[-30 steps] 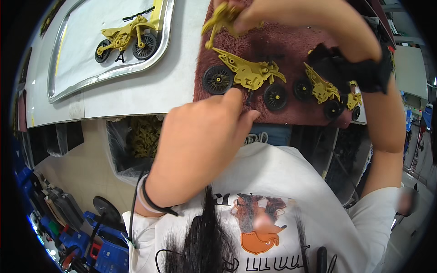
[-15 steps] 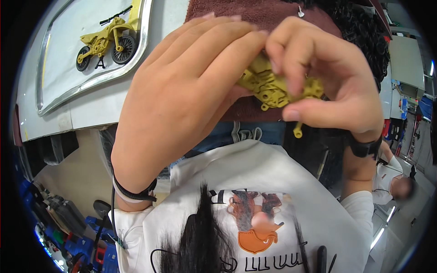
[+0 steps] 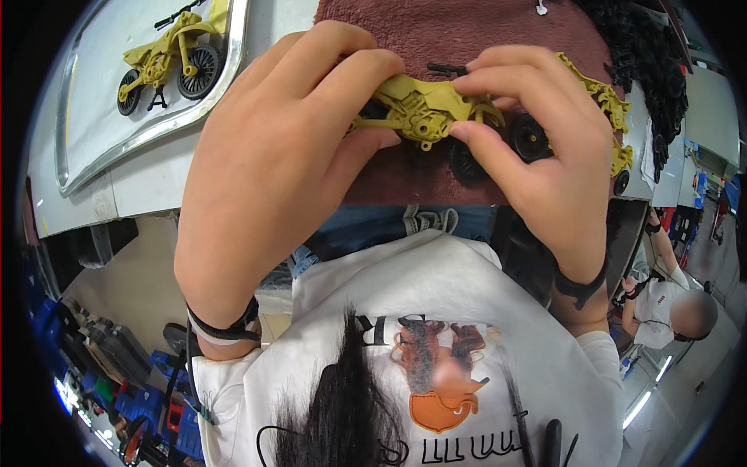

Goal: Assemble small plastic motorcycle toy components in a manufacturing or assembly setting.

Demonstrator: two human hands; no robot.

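Observation:
Over the edge of a brown towel (image 3: 451,39), both hands hold a yellow toy motorcycle body (image 3: 420,109). My left hand (image 3: 272,140) pinches its left end between thumb and fingers. My right hand (image 3: 552,148) grips the other end, with its thumb against the lower side and fingertips on top. A black handlebar (image 3: 447,68) shows beside the right fingertips; whether it is attached cannot be told. Below the body and by the right hand lie two black wheels, a partly hidden one (image 3: 465,163) and a clearer one (image 3: 531,138).
An assembled yellow toy motorcycle (image 3: 163,62) lies in a metal-rimmed tray (image 3: 233,86) at the far left. Loose yellow parts (image 3: 611,101) lie right of the towel, beside a heap of black parts (image 3: 661,101). Another person (image 3: 661,311) is at the right.
My right hand has shifted down and left, and its grip has changed. The yellow body is turned more level and shows more fully. Wheels and loose yellow parts have come into sight.

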